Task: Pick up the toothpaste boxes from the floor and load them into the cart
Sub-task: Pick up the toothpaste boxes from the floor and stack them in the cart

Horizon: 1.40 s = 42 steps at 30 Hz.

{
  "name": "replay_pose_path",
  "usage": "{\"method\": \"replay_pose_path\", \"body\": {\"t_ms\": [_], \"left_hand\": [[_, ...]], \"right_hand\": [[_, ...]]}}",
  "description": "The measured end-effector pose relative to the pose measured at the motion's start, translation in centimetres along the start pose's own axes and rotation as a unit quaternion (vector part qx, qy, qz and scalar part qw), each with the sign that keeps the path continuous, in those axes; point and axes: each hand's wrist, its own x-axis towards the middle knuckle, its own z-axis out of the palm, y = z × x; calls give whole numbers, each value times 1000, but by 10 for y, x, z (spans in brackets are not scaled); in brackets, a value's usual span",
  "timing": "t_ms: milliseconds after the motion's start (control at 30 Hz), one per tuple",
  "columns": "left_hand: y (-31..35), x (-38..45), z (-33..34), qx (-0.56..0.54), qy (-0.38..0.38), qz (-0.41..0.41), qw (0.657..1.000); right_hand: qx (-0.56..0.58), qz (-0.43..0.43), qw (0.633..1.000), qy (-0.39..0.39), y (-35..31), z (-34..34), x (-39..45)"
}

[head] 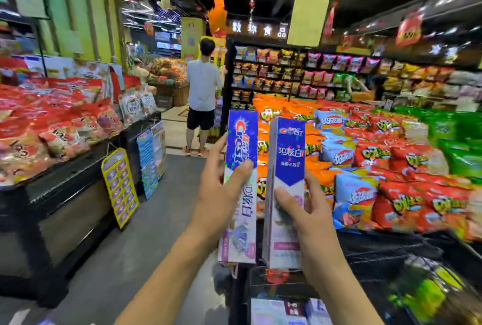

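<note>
Holding one long blue-and-white cardboard toothpaste box in each hand, both upright at chest height, just beside each other but not clearly touching. Left hand [221, 189] wraps the left toothpaste box [241, 186] at mid-length, thumb across the front face. Right hand [300, 210] grips the right toothpaste box [285, 191] the same way, fingers curled round its far edge.

Boxes look light, stiff, glossy, so likely a bit slippery; thin card would dent under a hard squeeze. Mid-length grip across the narrow faces seems best.

Below the hands sits the black wire shopping cart [365, 254], more boxes in the cart [281, 311] blurred at bottom. Room to lower straight down looks open.

Right: heaped display of orange, red and green snack bags [391, 157] close by the cart. Left: low black bin of red packets [52, 121]. Grey aisle floor [146, 220] open ahead; a person in a white shirt [202, 90] stands well apart.
</note>
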Motion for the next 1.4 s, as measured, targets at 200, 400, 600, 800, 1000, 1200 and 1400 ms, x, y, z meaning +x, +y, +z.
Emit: {"method": "replay_pose_path", "body": {"t_ms": [200, 400, 600, 800, 1000, 1200, 1400], "left_hand": [[-65, -22, 131, 13, -4, -35, 999], [-133, -44, 236, 61, -34, -66, 995], [-190, -51, 289, 57, -66, -117, 989], [-251, -42, 298, 67, -59, -189, 978], [-320, -20, 286, 78, -30, -266, 960], [-414, -9, 265, 73, -44, -330, 940], [-512, -31, 248, 170, -123, -364, 908]], "right_hand": [[-44, 19, 998, 50, -5, -150, -18], [-70, 54, 986, 138, 0, -274, -40], [-88, 110, 971, 195, 24, -342, -51], [-94, 169, 960, 202, 60, -381, -35], [-60, 251, 947, 190, 115, -404, 2], [-60, 316, 935, 152, 192, -438, 20], [-103, 354, 922, 117, 288, -490, 20]]}}
